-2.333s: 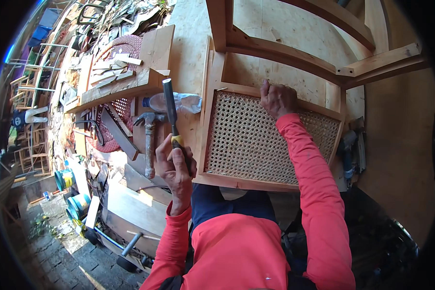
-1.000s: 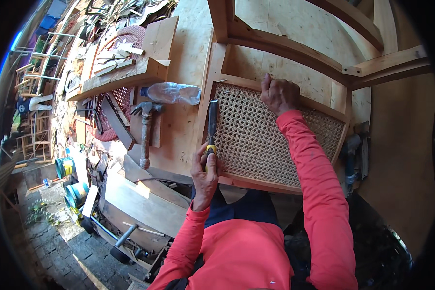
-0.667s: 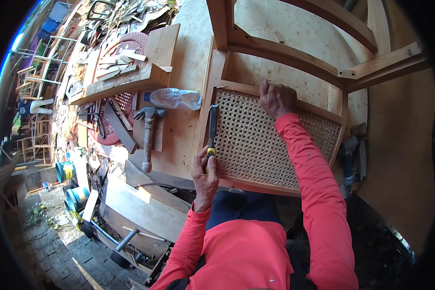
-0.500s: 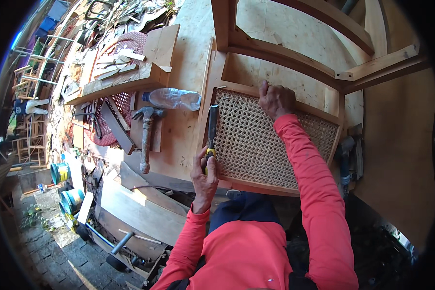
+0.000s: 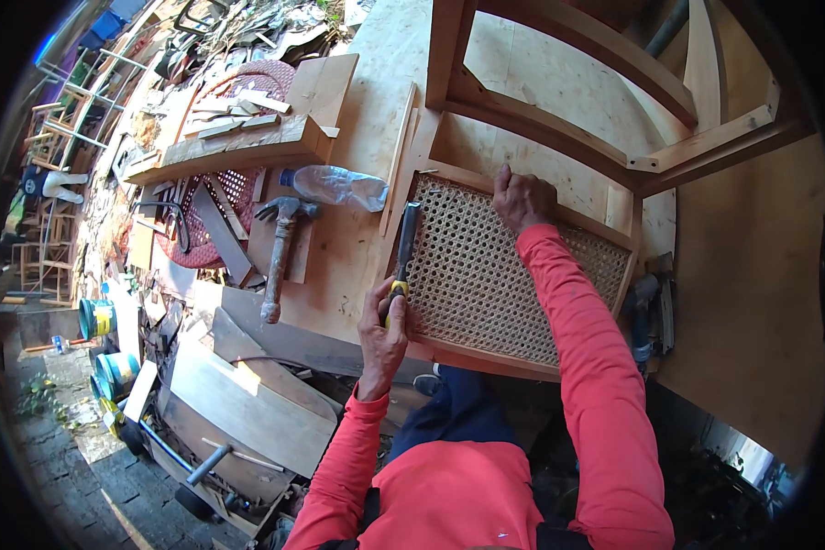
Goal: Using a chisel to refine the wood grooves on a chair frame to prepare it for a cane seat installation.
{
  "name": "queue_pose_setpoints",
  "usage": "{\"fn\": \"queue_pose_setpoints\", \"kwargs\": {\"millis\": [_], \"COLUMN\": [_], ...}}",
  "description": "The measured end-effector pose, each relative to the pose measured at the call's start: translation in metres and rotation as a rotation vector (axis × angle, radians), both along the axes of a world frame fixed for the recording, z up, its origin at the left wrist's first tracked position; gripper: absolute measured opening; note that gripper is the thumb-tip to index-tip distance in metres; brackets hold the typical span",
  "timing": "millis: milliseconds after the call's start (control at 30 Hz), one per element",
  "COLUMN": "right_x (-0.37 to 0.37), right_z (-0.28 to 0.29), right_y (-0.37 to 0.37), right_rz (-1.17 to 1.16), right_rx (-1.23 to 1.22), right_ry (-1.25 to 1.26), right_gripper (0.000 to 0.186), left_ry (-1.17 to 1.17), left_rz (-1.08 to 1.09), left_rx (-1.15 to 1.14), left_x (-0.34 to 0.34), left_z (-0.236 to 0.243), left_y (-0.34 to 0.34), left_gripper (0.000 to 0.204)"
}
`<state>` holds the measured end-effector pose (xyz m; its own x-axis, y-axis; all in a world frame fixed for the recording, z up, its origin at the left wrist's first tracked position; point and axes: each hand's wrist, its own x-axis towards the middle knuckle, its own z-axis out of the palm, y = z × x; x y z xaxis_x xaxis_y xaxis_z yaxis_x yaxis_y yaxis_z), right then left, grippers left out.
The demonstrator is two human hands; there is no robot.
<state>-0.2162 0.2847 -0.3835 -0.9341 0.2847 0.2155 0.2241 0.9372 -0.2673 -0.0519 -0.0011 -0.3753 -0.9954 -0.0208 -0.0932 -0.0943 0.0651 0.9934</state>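
Note:
My left hand (image 5: 382, 330) is wrapped round the yellow and black handle of a chisel (image 5: 408, 240). Its blade points away from me along the left edge of the woven cane panel (image 5: 472, 275). The panel is set in a wooden chair frame (image 5: 559, 142) lying on the workbench. My right hand (image 5: 525, 199) rests at the far rail of the panel with curled fingers and a raised thumb; whatever is in its fingers is hidden. A small pale sliver (image 5: 428, 170) lies at the panel's far left corner.
Left of the frame are a worn claw hammer (image 5: 282, 247), a clear plastic bottle (image 5: 339, 186) and a thick wooden beam (image 5: 229, 151). A power tool (image 5: 644, 312) sits beside the frame's right side. Buckets (image 5: 115, 371) stand on the ground at left.
The whole view has shifted slightly, so the bench things appear further right and the ground things further left. Both hands keep nearly the same places on the frame and chisel.

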Motion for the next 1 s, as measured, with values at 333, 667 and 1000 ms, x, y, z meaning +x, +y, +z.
{"fn": "queue_pose_setpoints", "kwargs": {"millis": [333, 667, 1000], "right_x": [0.001, 0.001, 0.003], "right_z": [0.006, 0.008, 0.008], "right_y": [-0.002, -0.003, -0.002], "right_rz": [-0.003, 0.002, 0.003], "right_rx": [0.004, 0.001, -0.024], "right_ry": [-0.004, -0.005, -0.002], "right_gripper": [0.065, 0.066, 0.067], "left_ry": [0.010, -0.011, -0.065], "left_rz": [-0.008, -0.007, 0.016], "left_rx": [-0.016, -0.056, -0.018], "left_x": [0.001, -0.014, -0.023], "left_z": [-0.002, 0.008, 0.021], "left_y": [0.000, 0.006, 0.018], "left_gripper": [0.030, 0.027, 0.028]}}
